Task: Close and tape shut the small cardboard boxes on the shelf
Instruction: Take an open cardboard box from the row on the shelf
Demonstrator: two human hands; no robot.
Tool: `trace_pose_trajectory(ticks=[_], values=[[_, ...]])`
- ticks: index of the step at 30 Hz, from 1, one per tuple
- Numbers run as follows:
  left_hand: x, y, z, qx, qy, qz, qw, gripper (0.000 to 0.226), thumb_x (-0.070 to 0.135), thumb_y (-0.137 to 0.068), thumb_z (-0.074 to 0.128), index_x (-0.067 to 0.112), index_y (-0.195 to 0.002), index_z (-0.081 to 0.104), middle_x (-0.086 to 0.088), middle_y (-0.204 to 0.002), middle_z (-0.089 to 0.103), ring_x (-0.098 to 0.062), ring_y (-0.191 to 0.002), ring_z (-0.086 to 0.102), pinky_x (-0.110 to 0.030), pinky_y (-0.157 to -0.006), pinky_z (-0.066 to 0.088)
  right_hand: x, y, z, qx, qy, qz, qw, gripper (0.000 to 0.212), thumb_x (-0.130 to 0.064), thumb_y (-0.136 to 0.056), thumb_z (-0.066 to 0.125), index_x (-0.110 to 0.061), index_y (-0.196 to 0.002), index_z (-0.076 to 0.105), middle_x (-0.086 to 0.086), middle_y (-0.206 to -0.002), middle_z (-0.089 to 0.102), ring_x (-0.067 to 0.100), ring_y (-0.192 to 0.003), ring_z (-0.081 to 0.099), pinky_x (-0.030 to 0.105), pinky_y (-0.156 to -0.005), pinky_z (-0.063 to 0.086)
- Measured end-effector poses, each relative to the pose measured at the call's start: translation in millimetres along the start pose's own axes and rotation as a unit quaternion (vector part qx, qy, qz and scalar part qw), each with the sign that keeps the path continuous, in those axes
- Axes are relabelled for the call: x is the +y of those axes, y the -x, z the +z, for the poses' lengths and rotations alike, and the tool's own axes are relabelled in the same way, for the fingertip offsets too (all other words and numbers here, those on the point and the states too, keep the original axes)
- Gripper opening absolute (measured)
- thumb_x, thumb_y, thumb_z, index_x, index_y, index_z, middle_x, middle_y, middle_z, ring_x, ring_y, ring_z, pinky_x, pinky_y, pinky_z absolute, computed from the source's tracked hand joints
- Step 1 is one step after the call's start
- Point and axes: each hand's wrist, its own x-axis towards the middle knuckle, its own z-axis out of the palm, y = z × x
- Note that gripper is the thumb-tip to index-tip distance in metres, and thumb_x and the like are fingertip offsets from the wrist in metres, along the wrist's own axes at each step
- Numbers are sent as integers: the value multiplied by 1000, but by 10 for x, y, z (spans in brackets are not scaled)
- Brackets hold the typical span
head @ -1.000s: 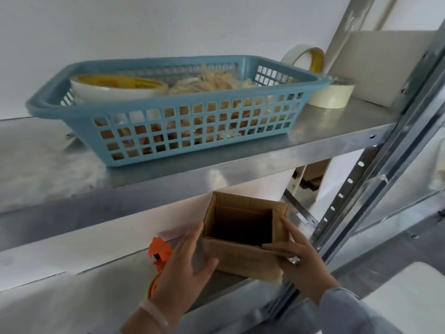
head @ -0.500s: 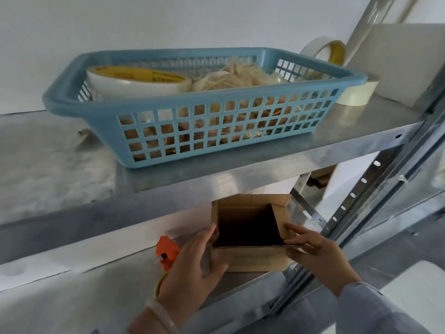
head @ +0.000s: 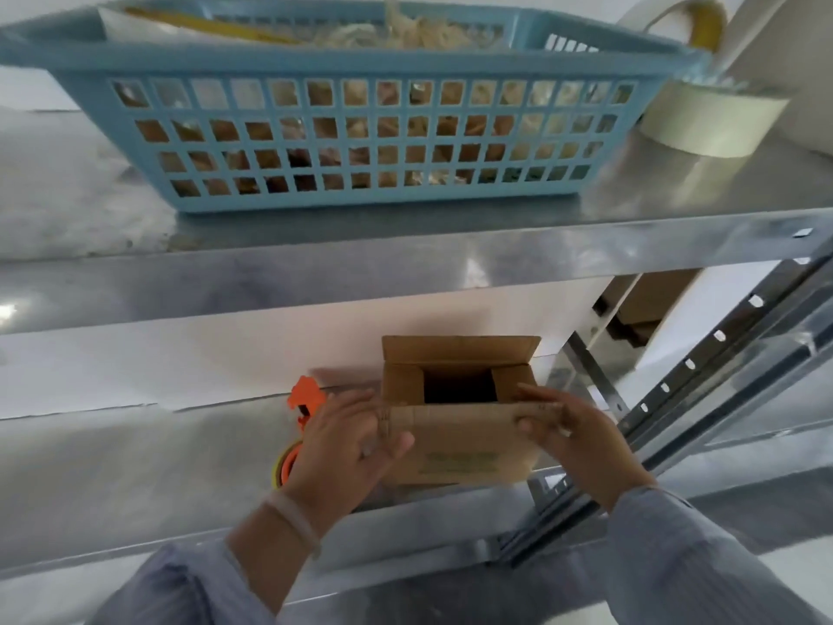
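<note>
A small brown cardboard box (head: 459,448) stands on the lower metal shelf (head: 135,480), its top still partly uncovered with a dark opening in the middle. The two side flaps lie folded inward, the far flap stands up, and the near flap is bent over. My left hand (head: 347,444) presses straight fingers against the box's left front corner. My right hand (head: 572,426) holds the near flap's right end, fingers on top and thumb below. An orange tape dispenser (head: 303,399) with a yellow roll sits just left of the box, partly hidden by my left hand.
On the upper shelf (head: 405,259) stands a blue plastic basket (head: 351,128) with tape rolls and packing material. A white tape roll (head: 707,121) lies to its right, another stands upright behind it. A perforated steel upright (head: 703,358) runs along the right.
The view dropped and moved closer to the lower shelf. The box's side flaps have been folded inward and the near flap bent over, with both hands shifted to the box's front corners.
</note>
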Motion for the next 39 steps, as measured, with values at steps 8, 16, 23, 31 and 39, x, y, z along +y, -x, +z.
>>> trace_pose_trajectory(ticks=[8, 16, 23, 31, 39], values=[[99, -35, -37, 28, 29, -26, 999, 24, 59, -89, 49, 51, -67, 56, 32, -74, 56, 0, -82, 53, -20, -75, 42, -16, -51, 74, 30, 31, -2, 999, 58, -33, -76, 81, -49, -123, 50, -18, -105, 58, 2, -93, 58, 13, -71, 43], [-53, -183, -57, -60, 218, -124, 966, 114, 39, -72, 77, 68, -139, -10, 36, -150, 18, -14, -141, 35, -46, -114, 38, 8, -291, -5, 24, 84, -63, 994, 144, -26, -59, 93, -63, -139, -21, -42, -142, 20, 6, -94, 57, 23, -81, 52], [-144, -200, -85, -47, 63, -29, 996, 59, 57, -79, 68, 51, -133, 46, 30, -132, 41, 3, -126, 43, -36, -109, 41, 89, -339, -33, -4, 198, -111, 974, 95, -48, -70, 79, -65, -139, 15, -35, -122, 43, 0, -116, 41, 33, -106, 39], [-184, -130, -31, -33, -36, -22, 999, 61, 73, -87, 37, 35, -122, 68, 17, -131, 49, -9, -119, 50, -35, -105, 44, 125, -348, 105, 60, 274, -187, 941, 48, -57, -93, 40, -35, -128, 63, -22, -136, 50, 10, -130, 42, 44, -113, 35], [-125, -183, -91, -36, -162, 17, 986, 49, 63, -91, 40, 36, -118, 69, 10, -126, 59, -15, -112, 57, -42, -94, 49, -79, -294, 548, -5, 401, -249, 882, 59, -58, -96, 31, -27, -143, 49, -6, -150, 45, 15, -140, 40, 39, -117, 26]])
